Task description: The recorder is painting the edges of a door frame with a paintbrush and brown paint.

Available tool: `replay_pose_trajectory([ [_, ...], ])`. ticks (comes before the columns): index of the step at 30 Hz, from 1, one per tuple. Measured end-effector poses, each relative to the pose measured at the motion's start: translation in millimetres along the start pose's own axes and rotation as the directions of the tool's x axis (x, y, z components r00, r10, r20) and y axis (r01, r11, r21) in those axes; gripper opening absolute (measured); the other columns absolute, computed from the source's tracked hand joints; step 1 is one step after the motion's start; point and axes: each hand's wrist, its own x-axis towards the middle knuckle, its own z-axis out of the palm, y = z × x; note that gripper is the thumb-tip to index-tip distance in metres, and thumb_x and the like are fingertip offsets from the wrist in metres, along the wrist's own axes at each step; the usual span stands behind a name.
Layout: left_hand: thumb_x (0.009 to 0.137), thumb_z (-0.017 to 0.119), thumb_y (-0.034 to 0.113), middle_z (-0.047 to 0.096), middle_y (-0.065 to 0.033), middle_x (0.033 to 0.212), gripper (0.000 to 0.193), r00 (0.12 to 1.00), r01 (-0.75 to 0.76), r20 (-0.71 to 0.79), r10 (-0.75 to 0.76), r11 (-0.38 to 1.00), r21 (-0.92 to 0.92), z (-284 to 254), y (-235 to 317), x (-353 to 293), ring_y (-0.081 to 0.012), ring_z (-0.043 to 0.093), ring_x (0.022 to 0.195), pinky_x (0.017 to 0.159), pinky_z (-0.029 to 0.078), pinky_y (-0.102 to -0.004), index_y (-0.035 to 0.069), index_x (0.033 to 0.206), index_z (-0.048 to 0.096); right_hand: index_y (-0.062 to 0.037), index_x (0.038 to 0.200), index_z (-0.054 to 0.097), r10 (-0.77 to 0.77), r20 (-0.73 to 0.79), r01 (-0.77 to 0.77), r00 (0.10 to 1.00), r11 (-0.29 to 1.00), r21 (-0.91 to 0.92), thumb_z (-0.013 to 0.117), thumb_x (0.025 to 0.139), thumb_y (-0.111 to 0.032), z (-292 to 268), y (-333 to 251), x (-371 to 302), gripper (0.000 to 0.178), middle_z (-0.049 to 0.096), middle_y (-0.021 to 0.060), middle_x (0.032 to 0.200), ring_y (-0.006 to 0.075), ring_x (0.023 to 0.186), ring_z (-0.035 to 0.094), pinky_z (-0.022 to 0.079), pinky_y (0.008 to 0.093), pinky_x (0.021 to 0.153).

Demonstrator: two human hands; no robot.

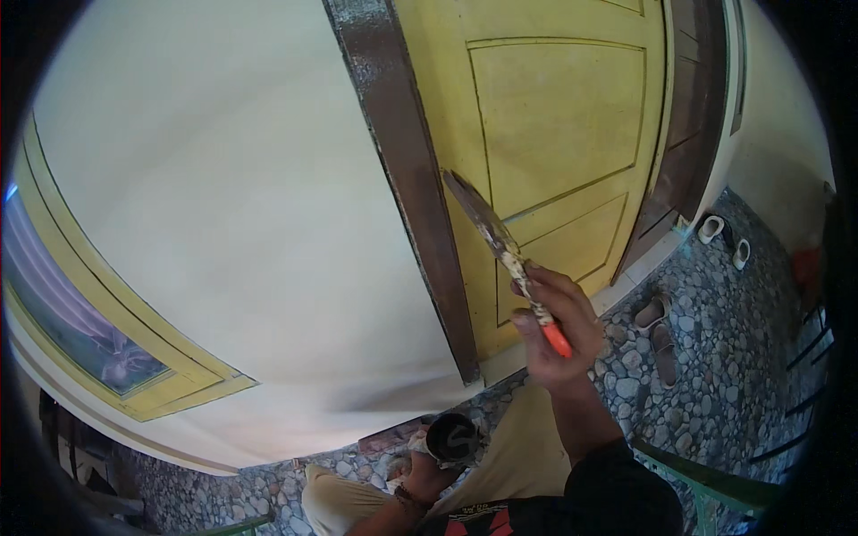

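Note:
My right hand (pixel 565 323) grips a paintbrush (pixel 502 243) by its handle, fingers closed round it. Its handle is spattered with pale yellow and ends in orange-red, while the bristles are dark with brown paint. The bristle tip lies over the line where the brown door frame (pixel 409 147) meets the yellow panelled door (pixel 559 107); whether it touches, I cannot tell. Low down between my knees, my left hand (pixel 427 478) is at the side of a dark round paint pot (pixel 451 438), its fingers partly hidden. The frame's upper part has a wet shine.
A white wall (pixel 223 205) with a yellow-framed window (pixel 134 348) stands at the left. The pebbled floor (pixel 706 348) bears brown sandals (pixel 663 355) and white shoes (pixel 711 230) on the right. A green metal rail (pixel 706 482) runs beside my right arm.

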Motion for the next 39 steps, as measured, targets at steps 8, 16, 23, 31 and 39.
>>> replay_pose_trajectory([
  [8, 0.084, 0.055, 0.022, 0.056, -0.0082, 0.113, 0.036, 0.978, -0.103, 0.206, 0.028, 0.927, 0.361, -9.3, 11.4, -2.5, -0.0192, 0.052, 0.107, 0.097, 0.039, -0.0352, 0.008, 0.117, 0.049, -0.0023, 0.091, 0.064, -0.471, 0.149, 0.491, 0.87, 0.857, -0.157, 0.066, 0.059, 0.013, 33.6, 22.3, 21.1, 0.036, 0.057, 0.0157, 0.106, 0.0312, 0.093, 0.058, 0.052, 0.0343, 0.075],
  [16, 0.07, 0.07, 0.023, 0.064, -0.0013, 0.1, 0.035, 0.986, -0.165, 0.041, 0.161, 0.977, 0.133, -6.8, 14.6, -3.3, -0.0157, 0.059, 0.094, 0.078, 0.041, -0.0303, 0.014, 0.103, 0.062, -0.0033, 0.09, 0.064, -0.493, 0.157, 0.516, 0.856, 0.833, -0.201, 0.065, 0.059, 0.013, 35.3, 32.2, 15.4, 0.035, 0.056, 0.0164, 0.108, 0.0324, 0.094, 0.057, 0.051, 0.0353, 0.077],
  [23, 0.071, 0.07, 0.021, 0.064, -0.0028, 0.1, 0.036, 0.987, -0.137, 0.102, 0.12, 0.975, 0.177, -5.7, 16.0, -4.1, -0.0163, 0.061, 0.091, 0.076, 0.046, -0.029, 0.012, 0.105, 0.061, -0.0053, 0.091, 0.065, -0.501, 0.155, 0.524, 0.851, 0.818, -0.237, 0.064, 0.057, 0.012, 40.8, 38.8, 10.3, 0.039, 0.054, 0.0157, 0.109, 0.0324, 0.096, 0.057, 0.05, 0.0365, 0.079],
  [31, 0.084, 0.045, 0.028, 0.057, -0.0148, 0.112, 0.041, 0.96, 0.28, 0.242, -0.142, 0.453, -0.847, -4.3, 23.6, -4.4, -0.0223, 0.055, 0.106, 0.094, 0.043, -0.0363, 0.0, 0.113, 0.054, -0.0049, 0.095, 0.064, -0.562, 0.139, 0.578, 0.816, 0.783, -0.228, 0.062, 0.056, 0.014, 52.1, 51.7, 14.5, 0.044, 0.052, 0.0153, 0.113, 0.0328, 0.098, 0.056, 0.05, 0.0361, 0.079],
  [39, 0.087, 0.025, 0.034, 0.051, -0.0192, 0.12, 0.054, 0.912, 0.399, 0.398, -0.101, -0.012, -0.917, -3.8, 17.3, -2.1, -0.0293, 0.05, 0.113, 0.1, 0.038, -0.0422, -0.004, 0.117, 0.048, -0.0025, 0.095, 0.064, -0.569, 0.185, 0.596, 0.801, 0.783, -0.175, 0.063, 0.055, 0.013, 60.2, 65.2, 14.0, 0.043, 0.052, 0.0152, 0.114, 0.0328, 0.101, 0.054, 0.051, 0.0356, 0.08],
])
